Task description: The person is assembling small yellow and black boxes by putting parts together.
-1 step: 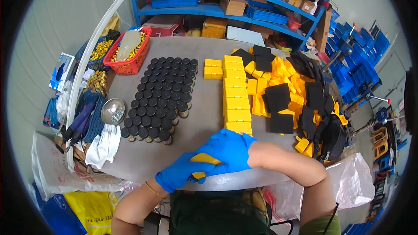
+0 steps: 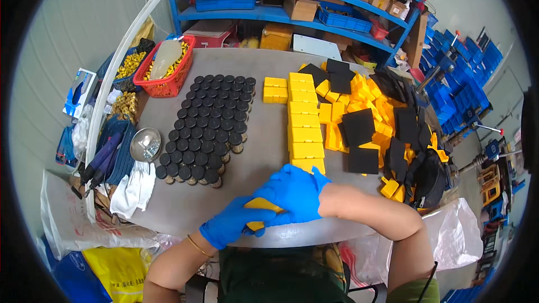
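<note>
Yellow block (image 2: 263, 204) at near edge of desk (image 2: 264, 151), between gloved hands. Left hand (image 2: 227, 221) gripping block, fingers curled round, probably to steady it. Right hand (image 2: 293, 193) laid over block's far side, fingers bent; cannot tell whether gripping. Yellow-block column (image 2: 304, 120) just beyond right hand, black-capped jars (image 2: 209, 133) in rows leftward, seemingly ordered for easy reach. Forearms angled inward, right elbow bent outward.

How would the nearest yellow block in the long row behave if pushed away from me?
The yellow block is probably stiff, given its crisp edges. Its flat sides suggest sliding, not rolling. Since it appears to abut the next block, pushing would likely nudge the row along.
</note>
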`<control>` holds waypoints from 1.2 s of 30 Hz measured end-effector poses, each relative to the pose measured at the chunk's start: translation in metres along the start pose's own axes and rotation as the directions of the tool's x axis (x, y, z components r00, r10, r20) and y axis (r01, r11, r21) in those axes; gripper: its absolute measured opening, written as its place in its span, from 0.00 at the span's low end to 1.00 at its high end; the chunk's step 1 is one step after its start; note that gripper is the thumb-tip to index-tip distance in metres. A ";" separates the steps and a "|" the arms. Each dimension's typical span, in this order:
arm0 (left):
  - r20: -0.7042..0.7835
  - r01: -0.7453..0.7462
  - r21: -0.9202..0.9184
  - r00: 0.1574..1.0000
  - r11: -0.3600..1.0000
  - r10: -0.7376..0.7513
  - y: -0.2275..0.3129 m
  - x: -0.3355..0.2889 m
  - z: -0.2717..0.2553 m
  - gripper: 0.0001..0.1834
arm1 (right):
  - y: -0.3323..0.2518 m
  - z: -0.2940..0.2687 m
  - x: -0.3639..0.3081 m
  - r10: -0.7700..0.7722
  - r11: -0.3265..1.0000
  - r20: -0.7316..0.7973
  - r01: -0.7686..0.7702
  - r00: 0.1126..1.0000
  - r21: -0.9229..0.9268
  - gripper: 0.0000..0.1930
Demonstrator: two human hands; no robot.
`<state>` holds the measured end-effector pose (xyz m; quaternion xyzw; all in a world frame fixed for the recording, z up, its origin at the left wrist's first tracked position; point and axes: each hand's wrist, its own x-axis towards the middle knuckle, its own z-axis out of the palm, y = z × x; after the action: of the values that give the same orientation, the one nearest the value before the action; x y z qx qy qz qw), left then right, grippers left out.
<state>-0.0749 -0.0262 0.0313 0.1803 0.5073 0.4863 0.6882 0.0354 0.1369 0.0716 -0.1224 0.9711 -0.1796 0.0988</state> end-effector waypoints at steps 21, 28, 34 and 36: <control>-0.169 -0.439 0.095 0.877 0.894 0.449 -0.007 0.044 -0.009 0.26 | 0.214 0.007 0.113 0.705 0.444 -0.357 -0.773 0.613 -0.453 0.24; -0.198 -0.400 0.130 0.886 0.907 0.419 -0.009 0.029 -0.016 0.21 | 0.207 -0.046 0.023 0.894 0.342 -0.299 -0.939 0.333 -0.023 0.25; 0.003 -0.468 0.071 0.883 0.881 0.469 -0.009 0.041 0.020 0.19 | 0.215 -0.004 -0.046 0.943 0.191 -0.282 -0.981 0.178 0.022 0.25; 0.018 -0.480 0.101 0.877 0.872 0.480 -0.010 0.045 0.031 0.20 | 0.200 -0.009 -0.053 0.919 0.225 -0.330 -0.974 0.217 -0.014 0.25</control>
<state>-0.0426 0.0149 0.0135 0.3338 0.4734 0.6158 0.5341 0.0431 0.3360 0.0133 0.5124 0.8572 0.0128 0.0496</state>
